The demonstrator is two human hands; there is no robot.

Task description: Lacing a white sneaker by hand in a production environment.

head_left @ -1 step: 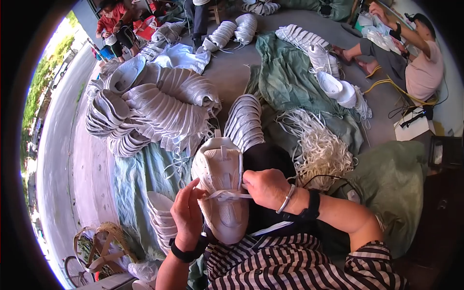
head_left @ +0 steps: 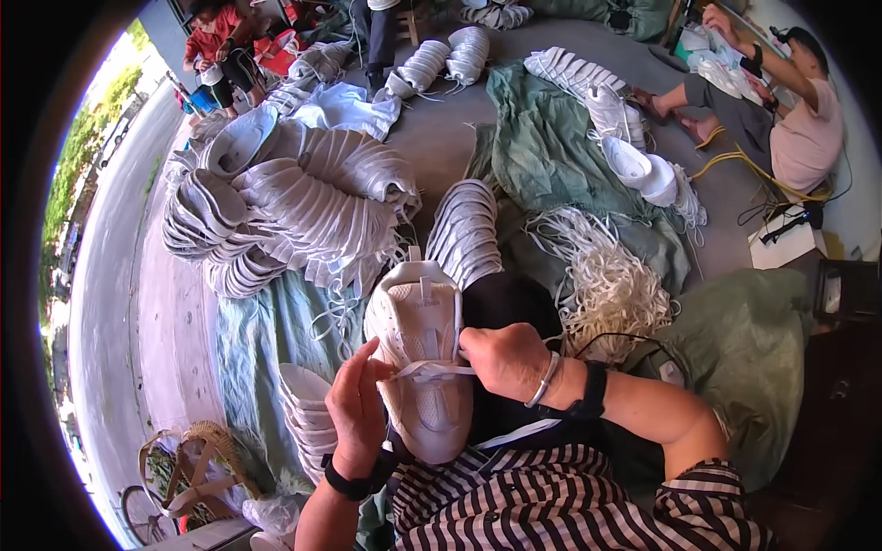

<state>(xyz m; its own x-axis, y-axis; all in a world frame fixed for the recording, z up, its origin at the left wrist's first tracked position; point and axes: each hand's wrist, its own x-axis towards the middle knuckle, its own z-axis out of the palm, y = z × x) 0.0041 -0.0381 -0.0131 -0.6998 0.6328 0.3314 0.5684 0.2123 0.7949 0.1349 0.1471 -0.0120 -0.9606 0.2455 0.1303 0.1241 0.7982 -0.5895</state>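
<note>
A white shoe upper (head_left: 427,418) with mesh panels lies in front of me over my lap, toe end nearest me and tongue pointing away. A flat white shoelace (head_left: 432,369) crosses its lower throat from side to side. At the upper's left edge, my left hand (head_left: 354,399) is closed, thumb and fingers pinching at the lace's left end. My right hand (head_left: 505,360) is curled into a fist at the right eyelet edge, with the lace running into it. Its fingertips are partly hidden.
Stacked white uppers (head_left: 303,207) lie in a heap at left; another stack (head_left: 467,225) stands just beyond my lap. Loose laces (head_left: 611,285) pile at right on green sheeting (head_left: 542,138). A small stack (head_left: 305,404) sits by my left forearm. A co-worker (head_left: 799,119) sits at far right.
My right hand has shifted very slightly down, its fingers curled a little tighter. The upper and my left hand stay in place.
</note>
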